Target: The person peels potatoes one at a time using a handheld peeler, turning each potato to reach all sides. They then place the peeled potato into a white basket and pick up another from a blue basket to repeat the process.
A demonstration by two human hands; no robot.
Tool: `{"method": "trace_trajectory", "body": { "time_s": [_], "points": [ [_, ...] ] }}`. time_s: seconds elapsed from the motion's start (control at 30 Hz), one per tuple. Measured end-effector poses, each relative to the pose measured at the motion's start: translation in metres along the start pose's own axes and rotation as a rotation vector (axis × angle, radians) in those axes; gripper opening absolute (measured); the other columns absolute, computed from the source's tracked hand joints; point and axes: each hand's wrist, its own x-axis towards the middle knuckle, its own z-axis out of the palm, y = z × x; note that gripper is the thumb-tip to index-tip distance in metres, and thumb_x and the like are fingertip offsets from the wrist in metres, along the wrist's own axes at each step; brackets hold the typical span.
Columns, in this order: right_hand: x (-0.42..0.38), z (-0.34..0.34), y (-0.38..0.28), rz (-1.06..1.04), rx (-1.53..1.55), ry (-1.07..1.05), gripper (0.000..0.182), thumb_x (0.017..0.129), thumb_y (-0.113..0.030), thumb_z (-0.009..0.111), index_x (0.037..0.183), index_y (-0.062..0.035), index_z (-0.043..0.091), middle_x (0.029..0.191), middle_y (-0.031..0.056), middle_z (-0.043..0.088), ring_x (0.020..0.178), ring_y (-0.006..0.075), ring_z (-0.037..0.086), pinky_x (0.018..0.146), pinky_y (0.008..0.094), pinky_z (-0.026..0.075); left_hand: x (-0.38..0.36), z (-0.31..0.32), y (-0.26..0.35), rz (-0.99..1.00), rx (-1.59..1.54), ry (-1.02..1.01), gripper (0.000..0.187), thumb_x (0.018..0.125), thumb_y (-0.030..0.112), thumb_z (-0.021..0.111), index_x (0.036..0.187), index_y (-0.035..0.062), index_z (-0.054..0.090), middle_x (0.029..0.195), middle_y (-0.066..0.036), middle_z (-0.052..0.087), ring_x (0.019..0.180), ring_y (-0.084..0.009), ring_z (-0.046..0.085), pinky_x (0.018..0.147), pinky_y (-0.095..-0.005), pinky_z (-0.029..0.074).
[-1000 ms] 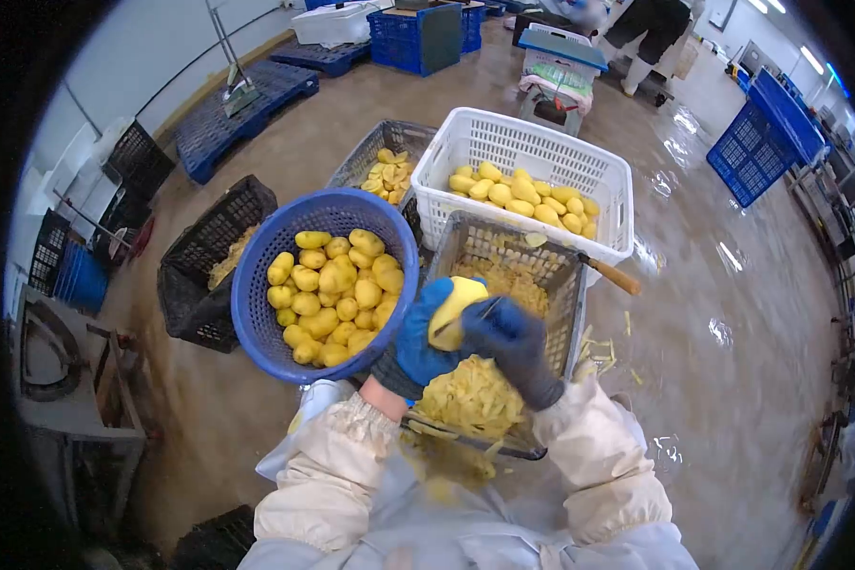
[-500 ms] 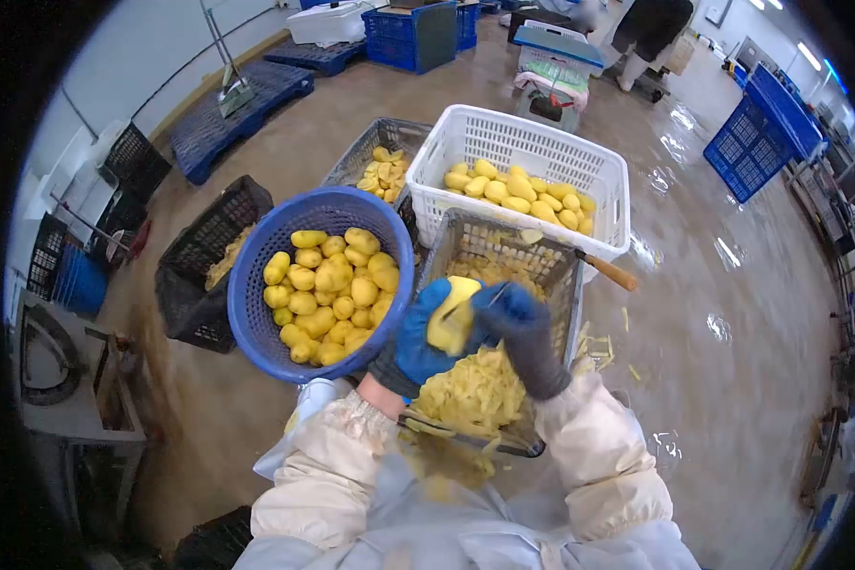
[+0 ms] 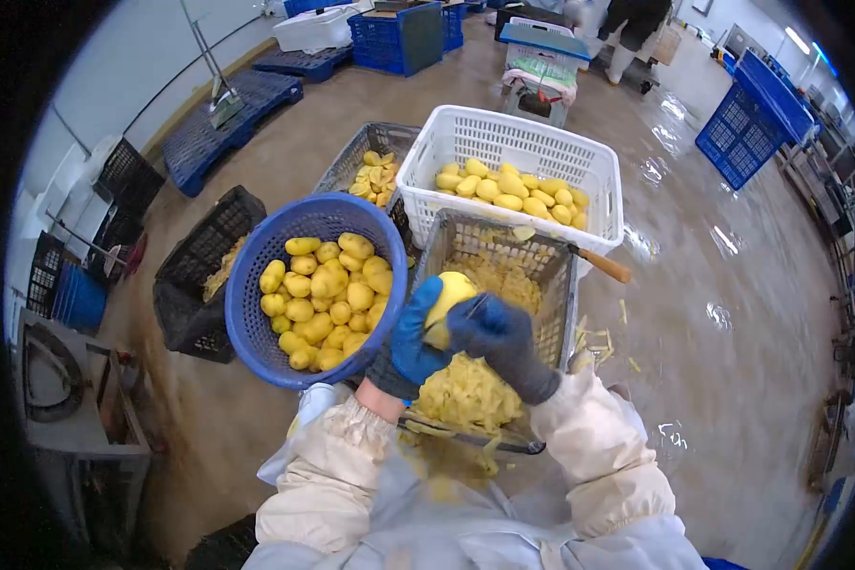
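Note:
My left hand [image 3: 415, 344], in a blue-coated glove, is wrapped round a partly peeled potato [image 3: 453, 287]. Against the potato's right side is my right hand [image 3: 492, 334], also gloved, with its fingers curled closed. Whatever those fingers grip is hidden. Both hands are above a grey mesh crate [image 3: 562, 318], where potato peelings [image 3: 470, 394] are heaped. A tool with a wooden handle [image 3: 604, 265] rests at the crate's far right corner. To the left, a blue round basket [image 3: 244, 313] holds many yellow potatoes [image 3: 328, 283].
Behind the peelings stands a white crate [image 3: 598, 171] of peeled potatoes. A dark crate [image 3: 351, 157] with cut pieces and a black crate [image 3: 185, 304] are further left. Scraps lie on the wet floor [image 3: 712, 380]. A person [image 3: 636, 28] stands far back.
The potato has tilted more upright in my left hand. My right hand has moved slightly left and down against it. The whole view has shifted a little.

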Motion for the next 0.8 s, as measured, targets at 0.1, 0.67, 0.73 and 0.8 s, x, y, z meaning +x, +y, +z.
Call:
{"method": "trace_trajectory", "body": {
  "time_s": [0.1, 0.67, 0.73, 0.8],
  "points": [
    [0.022, -0.038, 0.030, 0.455, 0.513, 0.356, 0.013, 0.086, -0.019, 0.063, 0.085, -0.0064, 0.060, 0.069, 0.0031, 0.061, 0.054, 0.0120, 0.054, 0.050, 0.0243, 0.042, -0.013, 0.023, -0.012, 0.034, 0.219, -0.085, 0.046, 0.091, 0.039, 0.053, 0.118, 0.0022, 0.052, 0.105, -0.014, 0.062, 0.089, -0.0244, 0.063, 0.079, -0.0344, 0.054],
    [0.023, -0.045, -0.011, 0.580, 0.632, 0.165, 0.019, 0.092, -0.021, 0.051, 0.088, -0.0049, 0.060, 0.066, -0.0009, 0.052, 0.051, 0.0058, 0.046, 0.045, 0.0173, 0.036, -0.008, 0.029, -0.004, 0.299, 0.501, -0.109, 0.072, 0.082, 0.038, 0.066, 0.136, 0.0023, 0.035, 0.115, -0.014, 0.055, 0.095, -0.0222, 0.060, 0.077, -0.0325, 0.052],
    [0.021, -0.048, 0.012, 0.622, 0.599, 0.188, 0.017, 0.092, -0.020, 0.052, 0.087, -0.0064, 0.060, 0.065, -0.0018, 0.052, 0.051, 0.0059, 0.046, 0.045, 0.0174, 0.036, -0.010, 0.031, -0.008, 0.281, 0.548, -0.079, 0.070, 0.083, 0.039, 0.065, 0.136, 0.0044, 0.036, 0.115, -0.015, 0.056, 0.095, -0.0236, 0.060, 0.077, -0.0335, 0.053],
    [0.024, -0.065, 0.061, 0.448, 0.450, 0.478, 0.014, 0.088, -0.019, 0.060, 0.088, -0.0049, 0.060, 0.064, 0.0021, 0.058, 0.047, 0.0077, 0.049, 0.043, 0.0197, 0.038, -0.009, 0.024, -0.006, 0.189, 0.467, -0.176, 0.067, 0.083, 0.039, 0.065, 0.134, 0.0047, 0.039, 0.116, -0.015, 0.056, 0.103, -0.0236, 0.057, 0.081, -0.0343, 0.052]
  ]
}}
